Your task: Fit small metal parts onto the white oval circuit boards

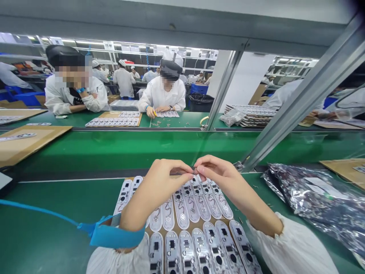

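Note:
My left hand (171, 175) and my right hand (213, 169) meet above the far edge of a cardboard sheet. Fingertips of both are closed on a small dark piece (194, 170), too small to make out. Beneath them lie two rows of long white rounded casings (182, 209) with black chips, round discs and thin wires. My left forearm hides part of the upper row. A blue strap (116, 235) circles my left wrist, its cord running off to the left.
A silvery bag (313, 198) of parts lies at the right, near a metal post (285, 106). Beyond a green divider (128, 146), two people sit at a bench with more casings. Cardboard (37, 142) lies at the left.

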Available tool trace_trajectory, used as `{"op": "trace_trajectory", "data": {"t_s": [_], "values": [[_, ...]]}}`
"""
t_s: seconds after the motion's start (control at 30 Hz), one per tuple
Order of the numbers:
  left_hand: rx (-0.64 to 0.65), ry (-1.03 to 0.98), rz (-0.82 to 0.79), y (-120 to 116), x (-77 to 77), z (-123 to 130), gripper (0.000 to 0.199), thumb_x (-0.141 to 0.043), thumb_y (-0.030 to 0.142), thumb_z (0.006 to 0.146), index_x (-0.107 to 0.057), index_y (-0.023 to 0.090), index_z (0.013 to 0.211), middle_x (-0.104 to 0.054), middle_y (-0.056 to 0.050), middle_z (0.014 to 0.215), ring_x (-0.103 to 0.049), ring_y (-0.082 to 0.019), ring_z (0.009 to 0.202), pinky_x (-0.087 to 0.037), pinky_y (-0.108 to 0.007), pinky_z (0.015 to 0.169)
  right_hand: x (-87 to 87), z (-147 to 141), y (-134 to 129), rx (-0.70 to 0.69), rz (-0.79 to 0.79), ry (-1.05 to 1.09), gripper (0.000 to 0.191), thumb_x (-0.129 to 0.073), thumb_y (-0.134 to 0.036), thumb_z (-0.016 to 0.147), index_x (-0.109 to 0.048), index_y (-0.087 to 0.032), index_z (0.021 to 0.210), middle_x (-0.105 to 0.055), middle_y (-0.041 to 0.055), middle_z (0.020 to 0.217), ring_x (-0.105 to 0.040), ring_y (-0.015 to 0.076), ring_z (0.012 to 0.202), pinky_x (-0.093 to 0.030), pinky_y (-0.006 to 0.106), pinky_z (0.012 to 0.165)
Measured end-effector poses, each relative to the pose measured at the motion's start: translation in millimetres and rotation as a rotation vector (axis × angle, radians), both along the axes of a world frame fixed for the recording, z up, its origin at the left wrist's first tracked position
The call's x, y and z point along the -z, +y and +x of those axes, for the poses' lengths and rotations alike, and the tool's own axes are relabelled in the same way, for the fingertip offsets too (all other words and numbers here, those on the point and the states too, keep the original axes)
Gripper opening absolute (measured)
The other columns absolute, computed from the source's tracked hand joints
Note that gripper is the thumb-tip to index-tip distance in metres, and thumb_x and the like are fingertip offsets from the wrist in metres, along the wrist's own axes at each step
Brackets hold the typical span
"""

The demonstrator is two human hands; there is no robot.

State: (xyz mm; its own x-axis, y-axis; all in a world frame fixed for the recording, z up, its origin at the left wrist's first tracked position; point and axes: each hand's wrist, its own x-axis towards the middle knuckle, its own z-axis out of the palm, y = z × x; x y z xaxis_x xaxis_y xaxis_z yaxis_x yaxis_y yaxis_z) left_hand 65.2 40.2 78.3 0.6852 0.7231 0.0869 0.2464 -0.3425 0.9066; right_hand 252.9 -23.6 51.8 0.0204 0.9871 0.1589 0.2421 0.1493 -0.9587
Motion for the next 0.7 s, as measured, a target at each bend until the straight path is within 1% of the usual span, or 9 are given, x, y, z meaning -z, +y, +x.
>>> {"op": "trace_trajectory", "data": {"t_s": [0.2, 0.27, 0.37, 0.47, 0.53, 0.6, 0.63, 0.67, 0.7], "values": [[-0.023, 0.004, -0.017, 0.8, 1.2, -5.9, 0.017, -0.060, 0.032, 0.089, -0.072, 0.023, 0.082, -0.073, 0.003, 0.083, -0.067, -0.015, 0.081, -0.051, -0.027, 0.076, 0.9, -9.2, -2.6, 0.030, 0.041, -0.107, 0.028, -0.062, -0.049, 0.088, -0.068, -0.023, 0.098, -0.069, 0.0037, 0.087, -0.064, 0.0176, 0.077, -0.055, 0.033, 0.073], [0.006, -0.004, -0.059, 2.5, 1.0, -7.8, 0.017, -0.060, 0.032, 0.089, -0.072, 0.022, 0.083, -0.073, 0.003, 0.084, -0.066, -0.015, 0.081, -0.050, -0.026, 0.074, 0.8, -9.0, -4.6, 0.033, 0.080, -0.151, 0.027, -0.064, -0.047, 0.088, -0.069, -0.024, 0.099, -0.070, 0.0045, 0.091, -0.065, 0.0188, 0.082, -0.055, 0.035, 0.076], [0.069, -0.035, -0.124, 6.2, -1.6, -9.3, 0.016, -0.060, 0.032, 0.089, -0.072, 0.021, 0.086, -0.073, 0.002, 0.087, -0.066, -0.015, 0.083, -0.050, -0.026, 0.076, -0.9, -6.8, -7.2, 0.044, 0.176, -0.247, 0.020, -0.065, -0.045, 0.090, -0.071, -0.026, 0.094, -0.070, 0.0040, 0.091, -0.065, 0.0195, 0.084, -0.054, 0.035, 0.078], [0.105, -0.028, -0.126, 2.1, -6.6, -9.8, 0.019, -0.059, 0.034, 0.090, -0.073, 0.021, 0.089, -0.074, 0.001, 0.089, -0.067, -0.017, 0.086, -0.052, -0.027, 0.078, -5.5, -4.8, -10.4, 0.040, 0.247, -0.339, 0.019, -0.064, -0.045, 0.091, -0.070, -0.028, 0.088, -0.068, 0.0049, 0.091, -0.063, 0.0211, 0.086, -0.052, 0.036, 0.079], [0.051, 0.072, -0.076, -10.8, -9.6, -13.6, 0.026, -0.055, 0.039, 0.091, -0.074, 0.024, 0.102, -0.074, -0.001, 0.100, -0.067, -0.021, 0.096, -0.053, -0.032, 0.083, -7.8, -4.8, -12.4, 0.027, 0.256, -0.397, 0.019, -0.061, -0.045, 0.092, -0.069, -0.028, 0.088, -0.067, 0.0052, 0.092, -0.062, 0.0213, 0.086, -0.051, 0.037, 0.078], [-0.078, 0.246, 0.007, -30.6, -10.6, -22.8, 0.038, -0.051, 0.045, 0.093, -0.067, 0.028, 0.122, -0.069, -0.002, 0.122, -0.061, -0.027, 0.116, -0.051, -0.040, 0.096, -5.9, -6.6, -12.8, -0.005, 0.250, -0.462, 0.019, -0.058, -0.043, 0.094, -0.068, -0.028, 0.089, -0.066, 0.0047, 0.092, -0.062, 0.0204, 0.085, -0.050, 0.036, 0.077], [-0.140, 0.341, 0.056, -41.1, -10.0, -29.5, 0.043, -0.049, 0.046, 0.093, -0.061, 0.030, 0.131, -0.063, -0.001, 0.134, -0.054, -0.029, 0.127, -0.047, -0.044, 0.103, -2.7, -8.4, -12.0, -0.029, 0.243, -0.501, 0.020, -0.057, -0.043, 0.095, -0.068, -0.027, 0.089, -0.067, 0.0044, 0.092, -0.062, 0.0202, 0.085, -0.049, 0.036, 0.077], [-0.167, 0.430, 0.106, -50.2, -8.6, -37.0, 0.046, -0.047, 0.046, 0.094, -0.057, 0.031, 0.136, -0.055, 0.000, 0.143, -0.046, -0.030, 0.135, -0.041, -0.047, 0.111, 2.2, -10.9, -10.6, -0.057, 0.233, -0.545, 0.021, -0.056, -0.042, 0.096, -0.068, -0.027, 0.089, -0.067, 0.0042, 0.092, -0.061, 0.0202, 0.085, -0.048, 0.036, 0.077], [-0.150, 0.517, 0.145, -56.9, -6.3, -44.6, 0.048, -0.046, 0.044, 0.094, -0.053, 0.032, 0.140, -0.048, 0.000, 0.150, -0.039, -0.031, 0.141, -0.034, -0.049, 0.117, 8.6, -14.2, -8.6, -0.087, 0.219, -0.593, 0.022, -0.055, -0.042, 0.096, -0.069, -0.027, 0.088, -0.068, 0.0040, 0.092, -0.061, 0.0205, 0.085, -0.047, 0.037, 0.078]]}}
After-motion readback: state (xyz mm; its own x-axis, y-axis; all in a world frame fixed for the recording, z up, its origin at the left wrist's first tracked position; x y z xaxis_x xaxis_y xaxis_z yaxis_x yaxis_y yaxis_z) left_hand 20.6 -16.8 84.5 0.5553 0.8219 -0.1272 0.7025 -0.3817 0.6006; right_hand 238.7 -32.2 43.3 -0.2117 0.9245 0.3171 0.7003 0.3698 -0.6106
